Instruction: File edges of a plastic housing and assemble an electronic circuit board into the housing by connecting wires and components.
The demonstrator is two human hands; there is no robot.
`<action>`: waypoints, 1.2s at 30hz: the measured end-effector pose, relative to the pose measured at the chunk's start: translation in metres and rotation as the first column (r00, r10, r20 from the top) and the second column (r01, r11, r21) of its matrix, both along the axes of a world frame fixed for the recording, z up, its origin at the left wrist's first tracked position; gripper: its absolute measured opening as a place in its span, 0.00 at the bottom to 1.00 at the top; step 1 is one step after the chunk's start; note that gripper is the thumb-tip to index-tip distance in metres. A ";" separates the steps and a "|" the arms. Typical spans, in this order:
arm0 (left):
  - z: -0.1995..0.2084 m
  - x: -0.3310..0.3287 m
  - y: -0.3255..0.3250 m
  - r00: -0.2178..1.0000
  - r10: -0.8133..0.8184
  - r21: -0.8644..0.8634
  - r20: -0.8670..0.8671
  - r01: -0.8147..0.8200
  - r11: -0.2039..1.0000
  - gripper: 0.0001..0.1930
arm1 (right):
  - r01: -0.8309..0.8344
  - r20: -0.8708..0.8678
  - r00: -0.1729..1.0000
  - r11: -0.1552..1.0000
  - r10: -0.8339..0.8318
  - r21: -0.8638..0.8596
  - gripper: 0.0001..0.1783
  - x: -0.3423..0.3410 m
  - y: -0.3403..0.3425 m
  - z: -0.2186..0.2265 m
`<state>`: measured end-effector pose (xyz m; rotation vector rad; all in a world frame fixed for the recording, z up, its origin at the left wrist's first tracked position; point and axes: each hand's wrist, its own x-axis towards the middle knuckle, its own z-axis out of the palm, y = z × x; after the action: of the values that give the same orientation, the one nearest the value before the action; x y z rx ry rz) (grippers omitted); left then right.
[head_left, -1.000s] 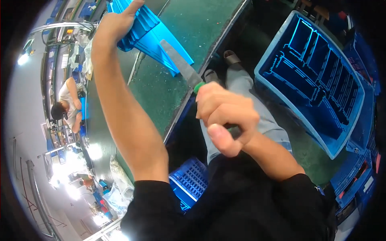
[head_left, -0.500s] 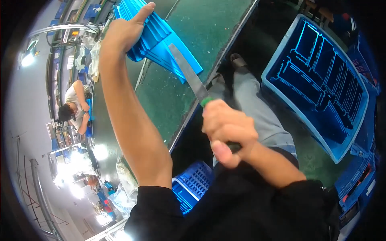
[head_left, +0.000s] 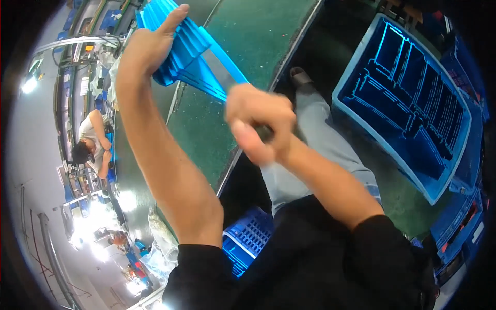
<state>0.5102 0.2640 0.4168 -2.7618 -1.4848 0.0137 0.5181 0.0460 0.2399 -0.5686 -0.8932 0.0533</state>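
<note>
My left hand [head_left: 147, 47] is wrapped round a bright blue ribbed part [head_left: 190, 45] at the upper left, its thumb stretched along the ribs. The part has parallel fins and a flatter end that points toward my right hand. Closed in a blurred fist, my right hand [head_left: 261, 116] grips a flat grey file [head_left: 218, 70] whose handle is hidden by the fingers. The blade lies along the flatter end of the blue part and seems to touch it. Beneath both hands runs the green tabletop [head_left: 253, 31].
Right of my legs stands a large blue bin [head_left: 356, 121] holding dark blue-edged pieces. A blue perforated basket [head_left: 253, 227] sits low by my left elbow. Another person [head_left: 93, 139] works at the far left, near shelves [head_left: 70, 93]. Blue crates [head_left: 457, 222] line the right edge.
My right hand has pushed the file up and left, farther along the blue part. My left hand and the part have shifted slightly left and up.
</note>
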 end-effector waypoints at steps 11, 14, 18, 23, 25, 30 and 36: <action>-0.007 0.013 -0.031 0.987 -0.018 -0.105 0.159 0.036 0.994 0.49 | -0.003 -0.101 0.995 0.997 -0.005 -0.082 0.11 0.027 0.023 -0.006; -0.008 0.011 -0.041 0.998 -0.054 -0.075 0.038 0.056 0.996 0.46 | -0.028 -0.053 0.998 0.993 0.022 -0.119 0.09 0.039 0.032 -0.004; -0.006 0.002 -0.042 0.997 0.021 0.000 -0.078 -0.021 1.000 0.35 | -0.037 -0.020 0.999 0.997 0.039 0.073 0.04 -0.008 -0.039 -0.016; -0.009 0.009 -0.015 1.000 -0.028 -0.106 0.005 0.028 0.994 0.26 | 0.054 -0.008 0.998 0.998 -0.055 -0.041 0.07 0.032 0.025 -0.008; -0.014 0.005 -0.013 0.983 -0.146 0.038 0.108 0.142 0.989 0.53 | 0.031 0.016 0.999 0.999 -0.031 -0.023 0.05 0.028 0.021 -0.010; -0.008 0.006 -0.029 0.993 -0.065 0.017 0.098 0.064 0.998 0.54 | -0.001 0.037 0.999 0.997 -0.002 0.078 0.02 0.000 -0.026 -0.015; -0.013 0.006 -0.004 0.977 -0.183 0.019 0.111 0.182 0.983 0.54 | 0.091 0.019 0.996 0.996 -0.092 0.019 0.06 0.027 0.030 -0.013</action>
<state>0.5163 0.2603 0.4035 -2.9244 -1.2418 -0.1505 0.5452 0.0761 0.2274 -0.5933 -0.8849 -0.0434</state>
